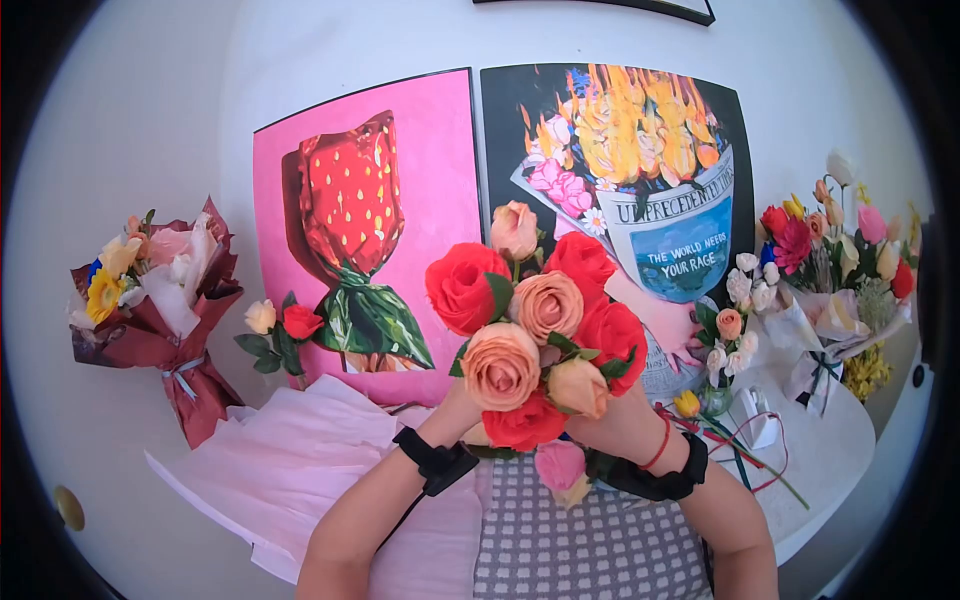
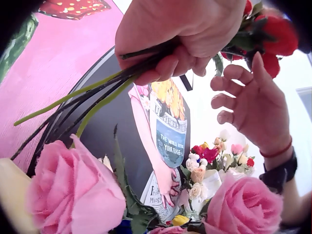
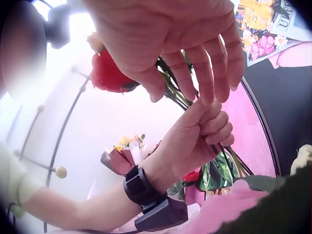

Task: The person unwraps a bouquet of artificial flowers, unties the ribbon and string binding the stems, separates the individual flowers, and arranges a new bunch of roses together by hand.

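Note:
A bunch of artificial red and peach roses (image 1: 547, 303) is held up in front of the pictures, blossoms facing the head camera. My left hand (image 2: 190, 29) grips its stems (image 3: 228, 161), fingers curled round them, and the stem ends stick out below the fist. In the left wrist view my right hand (image 2: 256, 107) is raised under the red blossoms, its fingers spread and slightly bent, holding nothing. The right wrist view has that right hand (image 3: 170, 44) close over the stems, above the left fist. From the head camera, the blossoms hide most of both hands.
Pink roses (image 2: 80, 190) lie below the hands. Pink wrapping paper (image 1: 320, 470) and a grey checked cloth (image 1: 570, 535) cover the front. A wrapped bouquet (image 1: 165, 320) stands left. More flowers (image 1: 830, 250) and a loose yellow rose (image 1: 687, 403) are on the right.

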### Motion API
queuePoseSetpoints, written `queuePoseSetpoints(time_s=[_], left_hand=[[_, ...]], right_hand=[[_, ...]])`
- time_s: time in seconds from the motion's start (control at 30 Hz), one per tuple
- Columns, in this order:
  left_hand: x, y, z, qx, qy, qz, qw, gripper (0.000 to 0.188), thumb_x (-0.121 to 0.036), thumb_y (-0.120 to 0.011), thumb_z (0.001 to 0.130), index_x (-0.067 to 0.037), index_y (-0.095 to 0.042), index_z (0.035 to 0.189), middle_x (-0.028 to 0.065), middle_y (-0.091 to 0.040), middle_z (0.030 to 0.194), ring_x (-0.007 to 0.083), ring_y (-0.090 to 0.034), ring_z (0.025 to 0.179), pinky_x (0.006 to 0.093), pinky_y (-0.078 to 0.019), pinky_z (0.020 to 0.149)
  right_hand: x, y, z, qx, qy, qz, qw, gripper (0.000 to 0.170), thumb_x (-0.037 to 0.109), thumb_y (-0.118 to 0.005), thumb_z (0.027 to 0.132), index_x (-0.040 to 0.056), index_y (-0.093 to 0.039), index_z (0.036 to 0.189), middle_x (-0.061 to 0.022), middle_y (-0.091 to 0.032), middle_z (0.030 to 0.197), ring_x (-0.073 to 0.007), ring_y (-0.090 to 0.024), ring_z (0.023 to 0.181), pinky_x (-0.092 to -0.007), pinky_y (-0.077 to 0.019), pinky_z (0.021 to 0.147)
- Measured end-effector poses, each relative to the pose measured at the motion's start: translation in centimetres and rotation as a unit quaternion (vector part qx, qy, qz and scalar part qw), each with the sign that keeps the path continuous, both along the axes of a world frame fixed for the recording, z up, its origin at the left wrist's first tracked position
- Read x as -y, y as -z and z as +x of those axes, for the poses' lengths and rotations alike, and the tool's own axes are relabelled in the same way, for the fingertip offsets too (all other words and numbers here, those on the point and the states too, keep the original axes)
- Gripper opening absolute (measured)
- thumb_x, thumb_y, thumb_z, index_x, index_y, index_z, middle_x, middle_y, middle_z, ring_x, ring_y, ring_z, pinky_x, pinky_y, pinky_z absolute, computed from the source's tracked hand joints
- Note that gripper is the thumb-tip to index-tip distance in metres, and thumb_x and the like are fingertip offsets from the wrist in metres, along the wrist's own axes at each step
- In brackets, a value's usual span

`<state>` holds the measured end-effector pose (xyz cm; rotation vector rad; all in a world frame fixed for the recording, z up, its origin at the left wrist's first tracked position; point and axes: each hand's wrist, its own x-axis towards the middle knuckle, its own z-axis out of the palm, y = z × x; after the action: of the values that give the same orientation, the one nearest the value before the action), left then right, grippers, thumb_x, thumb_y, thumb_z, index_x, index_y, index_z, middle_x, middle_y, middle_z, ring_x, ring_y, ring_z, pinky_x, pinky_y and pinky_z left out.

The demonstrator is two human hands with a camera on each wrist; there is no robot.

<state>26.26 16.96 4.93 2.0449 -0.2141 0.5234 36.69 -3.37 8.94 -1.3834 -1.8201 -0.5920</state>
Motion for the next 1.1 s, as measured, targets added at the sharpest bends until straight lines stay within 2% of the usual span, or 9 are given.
queuePoseSetpoints(time_s=[0.1,0.17,0.27,0.33,0.6,0.7,0.8,0.9,1.1], left_hand=[[0.8,-0.1,0.5,0.03,0.009,-0.009,0.999,0.04,-0.017,-0.047,0.09,-0.003,-0.036,0.126,0.0092,-0.043,0.125,0.0151,-0.043,0.113,0.0265,-0.0356,0.098],[1.3,0.5,0.8,0.163,-0.01,-0.032,0.986,0.014,-0.009,-0.059,0.08,-0.007,-0.054,0.094,0.0008,-0.053,0.086,0.015,-0.05,0.082,0.0258,-0.0417,0.078],[0.9,1.7,0.3,0.167,0.094,-0.083,0.978,0.021,-0.013,-0.059,0.08,-0.006,-0.051,0.099,0.0028,-0.052,0.091,0.0164,-0.05,0.086,0.028,-0.0417,0.08],[0.1,2.7,-0.2,0.169,0.196,-0.132,0.957,0.029,-0.017,-0.059,0.081,-0.006,-0.048,0.105,0.0049,-0.051,0.097,0.0179,-0.049,0.09,0.0302,-0.0417,0.082],[-1.1,3.5,-2.6,0.144,0.513,-0.284,0.797,0.054,-0.029,-0.06,0.081,-0.005,-0.037,0.124,0.012,-0.047,0.117,0.023,-0.048,0.104,0.038,-0.0418,0.088],[3.9,-2.9,-3.0,0.219,0.206,-0.15,0.942,0.028,-0.029,-0.051,0.087,-0.006,-0.037,0.093,0.0062,-0.041,0.086,0.0174,-0.045,0.08,0.0317,-0.0373,0.071],[9.2,-8.3,-3.0,0.269,-0.117,0.007,0.956,0.04,-0.03,-0.042,0.094,-0.006,-0.036,0.062,0.0004,-0.035,0.055,0.0118,-0.041,0.057,0.0254,-0.0328,0.055],[10.8,-9.8,-3.2,0.248,-0.221,0.029,0.943,0.045,-0.035,-0.037,0.094,-0.007,-0.035,0.059,0.0009,-0.037,0.054,0.0132,-0.045,0.059,0.0258,-0.0344,0.057],[11.0,-11.2,-2.1,0.215,-0.17,-0.028,0.961,0.047,-0.042,-0.036,0.093,-0.01,-0.034,0.059,0.0007,-0.037,0.052,0.0142,-0.048,0.063,0.0277,-0.0374,0.064]], right_hand=[[-0.2,0.1,0.3,-0.014,0.003,-0.008,1.0,0.028,0.01,-0.062,0.066,0.0082,-0.059,0.093,-0.0092,-0.06,0.092,-0.0277,-0.057,0.087,-0.0356,-0.0449,0.074],[-0.2,-0.1,0.1,-0.026,-0.01,0.006,1.0,0.025,0.01,-0.061,0.065,0.0073,-0.059,0.091,-0.0104,-0.06,0.091,-0.0289,-0.057,0.085,-0.0356,-0.0456,0.071],[0.3,-1.0,-0.6,-0.048,-0.019,0.039,0.998,0.027,0.023,-0.067,0.071,0.0087,-0.058,0.092,-0.008,-0.06,0.082,-0.0284,-0.059,0.07,-0.0364,-0.0466,0.058],[0.7,-1.6,-1.0,-0.077,0.018,-0.068,0.995,0.027,0.024,-0.064,0.076,0.0049,-0.057,0.093,-0.0086,-0.06,0.085,-0.0268,-0.059,0.075,-0.0357,-0.0464,0.062],[-4.0,2.1,-0.7,-0.067,-0.097,0.006,0.993,0.053,0.023,-0.061,0.078,0.0017,-0.04,0.122,-0.0167,-0.051,0.111,-0.0326,-0.045,0.105,-0.0384,-0.0375,0.088],[-4.7,1.3,-2.1,-0.002,-0.105,0.119,0.987,0.051,0.02,-0.059,0.08,-0.0017,-0.038,0.122,-0.0183,-0.051,0.108,-0.0335,-0.046,0.102,-0.0393,-0.0373,0.087],[-4.1,-0.3,-3.3,-0.205,-0.156,0.006,0.966,0.037,0.015,-0.056,0.082,0.0001,-0.043,0.113,-0.0171,-0.053,0.092,-0.0326,-0.05,0.086,-0.0399,-0.038,0.075],[-4.2,-0.9,-3.7,-0.158,-0.137,0.099,0.973,0.03,0.015,-0.055,0.082,0.0011,-0.044,0.105,-0.0152,-0.053,0.087,-0.0317,-0.049,0.083,-0.0402,-0.0376,0.072],[-5.1,-1.5,-2.8,-0.21,-0.176,0.118,0.954,0.02,0.015,-0.055,0.082,0.0024,-0.047,0.097,-0.0147,-0.052,0.081,-0.0316,-0.051,0.078,-0.0398,-0.0394,0.068]])
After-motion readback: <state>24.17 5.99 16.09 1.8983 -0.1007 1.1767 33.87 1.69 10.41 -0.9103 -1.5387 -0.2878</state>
